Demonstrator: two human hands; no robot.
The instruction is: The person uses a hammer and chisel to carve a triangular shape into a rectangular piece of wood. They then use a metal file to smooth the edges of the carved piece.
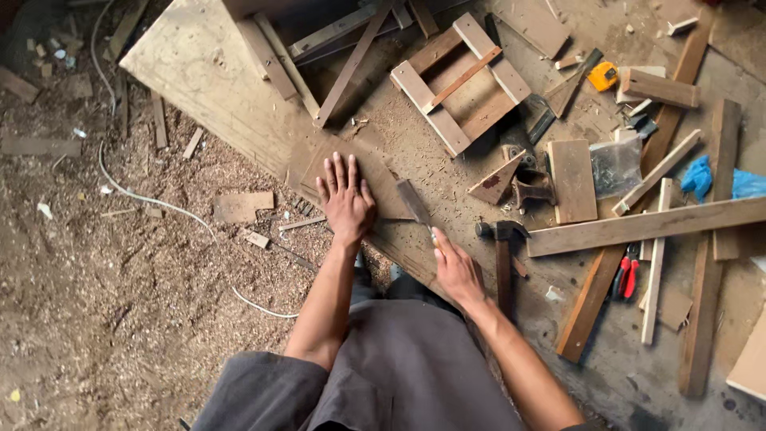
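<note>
My left hand (345,195) lies flat, fingers spread, on a thin brown board (383,179) at the near edge of a dusty workbench (207,72). My right hand (455,267) grips the handle of a chisel (413,201), whose flat blade points up and left onto the same board, just right of my left hand. A hammer (501,239) lies immediately right of my right hand, its handle pointing toward me.
A small wooden frame (461,84) sits further back. Wood strips, a long plank (646,226), red-handled pliers (626,275), a yellow tape measure (603,77), blue cloth (702,175) and a metal clamp (531,187) crowd the right. Sawdust and a white cable (159,203) cover the floor left.
</note>
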